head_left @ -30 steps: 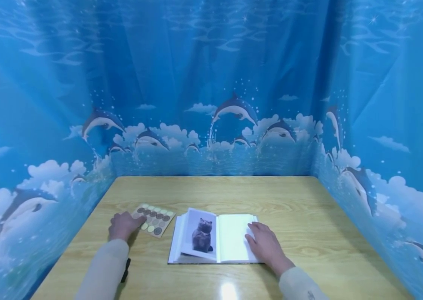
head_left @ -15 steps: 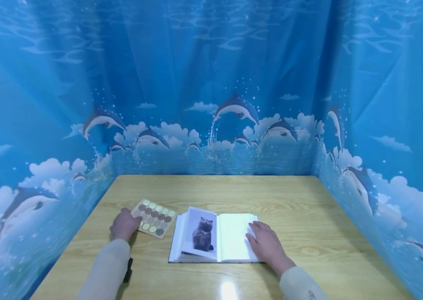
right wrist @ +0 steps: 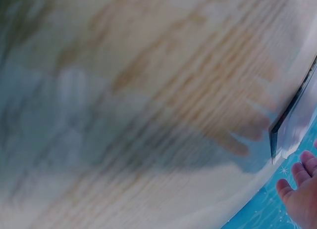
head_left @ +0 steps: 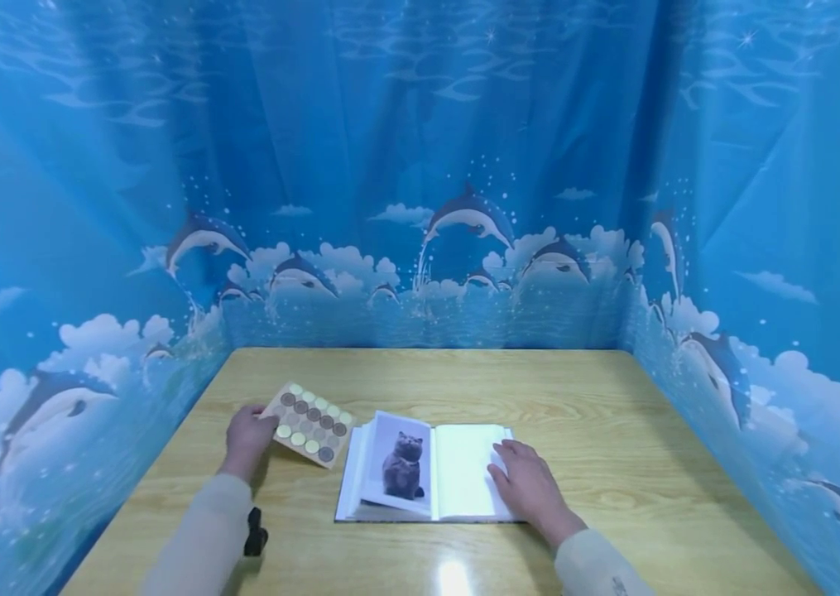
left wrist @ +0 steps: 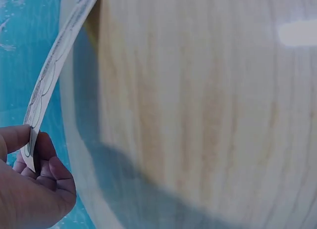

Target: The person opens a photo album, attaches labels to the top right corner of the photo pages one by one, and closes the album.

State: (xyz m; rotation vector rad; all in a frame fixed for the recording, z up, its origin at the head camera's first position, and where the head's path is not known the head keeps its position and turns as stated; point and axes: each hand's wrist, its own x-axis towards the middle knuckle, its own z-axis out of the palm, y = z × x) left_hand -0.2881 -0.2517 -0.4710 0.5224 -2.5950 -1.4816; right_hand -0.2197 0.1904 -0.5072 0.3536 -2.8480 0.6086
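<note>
My left hand (head_left: pixel 247 440) pinches the left edge of a sheet of round stickers (head_left: pixel 311 424), coloured brown, beige and pale yellow. The sheet is tilted up off the table. In the left wrist view, the thumb and fingers (left wrist: pixel 45 145) grip one end of the slightly bowed sheet (left wrist: pixel 54 66). An album (head_left: pixel 472 476) lies open, with a picture of a grey cat (head_left: pixel 402 468) on its left page and a blank white right page. My right hand (head_left: pixel 531 488) rests at that page's right edge, its fingers loose. The album's dark cover edge (right wrist: pixel 292 105) shows beside the right fingers.
Everything lies on a wood-grain table (head_left: pixel 613 414). A blue curtain (head_left: pixel 420 165) printed with dolphins encloses its back and sides. A small black object (head_left: pixel 256 534) shows beside the left sleeve. Light glares off the table's front.
The left hand has raised the sticker sheet off the table and tilted it, shifting it slightly away and to the right. The right hand and album have stayed in place.
</note>
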